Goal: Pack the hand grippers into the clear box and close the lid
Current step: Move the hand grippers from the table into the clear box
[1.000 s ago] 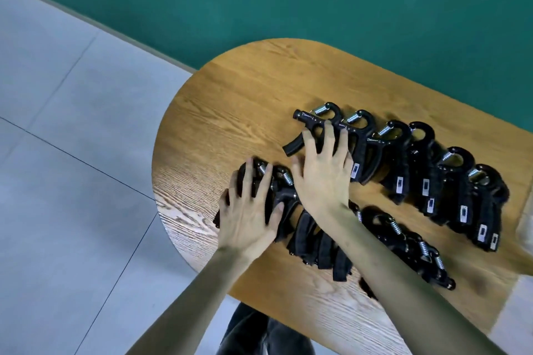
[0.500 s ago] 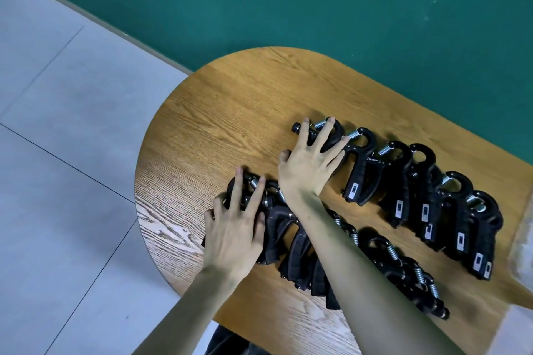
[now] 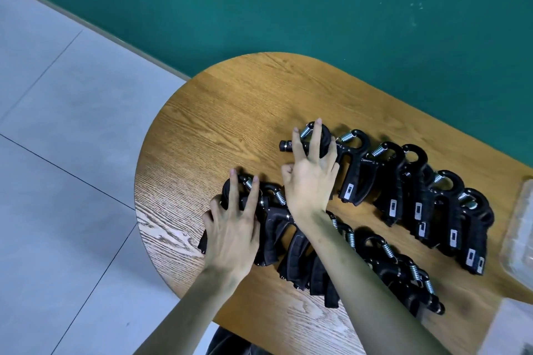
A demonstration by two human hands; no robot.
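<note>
While both hands sit on grippers, nothing is in the clear box yet; only a sliver of it shows at the right frame edge, on the table's right end, lid state can't tell.

Biggest first: green wall behind, grey tiled floor to the left, one oval wooden table with its rounded end toward the floor.

Hand grippers: two rows, all black with steel springs. Far row: six countable, overlapping like shingles, white labels on the handles, running right toward the box. Near row: about six or seven, exact count not possible, since the right forearm crosses over the middle of it and hides several.

Left hand: fingers spread and curled over the leftmost gripper of the near row, gripping it from above near the table's left rim.

Right hand: fingers hooked over the head of the leftmost gripper of the far row, thumb tucked at its left side. Gripper appears to lie on the table.

Dark trousers visible at bottom edge.
</note>
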